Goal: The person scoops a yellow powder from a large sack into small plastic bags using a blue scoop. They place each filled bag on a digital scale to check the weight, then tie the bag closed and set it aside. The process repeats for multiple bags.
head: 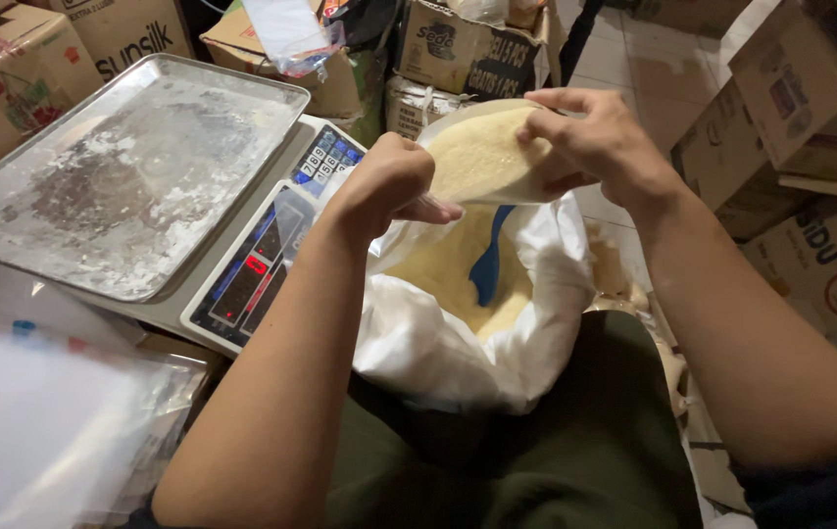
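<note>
Both my hands hold a clear plastic bag [482, 157] filled with pale yellow powder, lifted above a large white sack [458, 343]. My left hand [389, 186] grips the bag's twisted neck on the left. My right hand [595, 142] clasps the bag's rounded right end. The open sack below holds more of the yellow powder [438, 269], with a blue scoop [489, 264] standing in it. The sack rests between my knees, against my dark green trousers [556, 441].
A digital scale [257, 264] with a powder-dusted metal tray [134, 167] stands to the left. Clear plastic bags [46, 421] lie at the lower left. Cardboard boxes [801, 88] are stacked along the back and right, on a tiled floor [654, 69].
</note>
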